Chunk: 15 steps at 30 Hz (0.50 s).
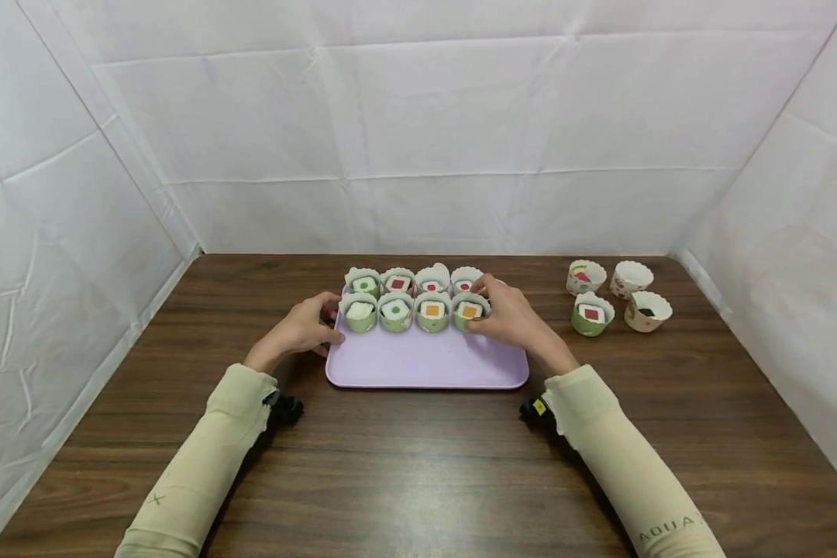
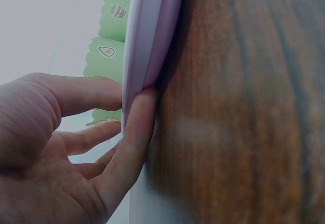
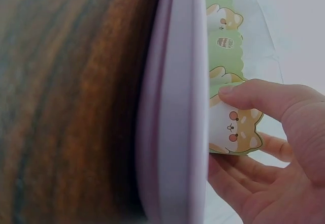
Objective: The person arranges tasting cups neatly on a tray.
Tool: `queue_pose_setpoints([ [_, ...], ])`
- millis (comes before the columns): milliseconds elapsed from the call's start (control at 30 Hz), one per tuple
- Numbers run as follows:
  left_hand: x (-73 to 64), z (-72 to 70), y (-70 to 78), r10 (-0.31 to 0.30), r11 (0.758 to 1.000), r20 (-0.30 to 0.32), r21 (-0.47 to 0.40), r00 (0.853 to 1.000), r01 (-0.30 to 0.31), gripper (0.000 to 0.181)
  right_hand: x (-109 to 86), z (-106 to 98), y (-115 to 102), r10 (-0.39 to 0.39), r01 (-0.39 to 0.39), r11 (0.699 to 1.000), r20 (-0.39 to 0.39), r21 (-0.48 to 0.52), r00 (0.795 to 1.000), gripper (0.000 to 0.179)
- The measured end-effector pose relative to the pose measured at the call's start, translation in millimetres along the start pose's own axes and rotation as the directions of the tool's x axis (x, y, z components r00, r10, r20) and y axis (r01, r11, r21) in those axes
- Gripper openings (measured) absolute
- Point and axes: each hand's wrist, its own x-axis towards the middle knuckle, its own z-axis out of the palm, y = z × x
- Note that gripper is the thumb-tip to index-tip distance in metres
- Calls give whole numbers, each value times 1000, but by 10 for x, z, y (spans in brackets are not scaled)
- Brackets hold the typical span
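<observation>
A lilac tray (image 1: 425,361) lies on the table, bearing two rows of green paper baking cups. Each cup holds a white piece with a coloured middle, like a toy sushi roll. At the tray's left edge my left hand (image 1: 305,325) pinches the rim between thumb and fingers, close up in the left wrist view on the tray edge (image 2: 152,36). My right hand (image 1: 514,316) grips the front row's rightmost baking cup (image 3: 231,122), thumb on its near side. An orange-centred piece (image 1: 470,310) sits inside that cup. The right hand partly hides the back row's right end.
To the right of the tray stand several more baking cups. A green one (image 1: 589,322) holds a red-centred piece; a cream one (image 1: 645,316) has something dark inside. White sheeting (image 1: 432,209) walls the back and sides of the wooden table (image 1: 390,465).
</observation>
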Motion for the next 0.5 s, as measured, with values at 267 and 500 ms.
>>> queue_pose_setpoints([
  [267,-1,13,2,-10,1000,-2,-22,1000,10,74,-16,22,4,19,-18,999,-11,31,1000,62],
  [500,8,13,-11,-10,1000,-2,-26,1000,10,74,-11,26,4,24,-24,999,-19,23,1000,60],
])
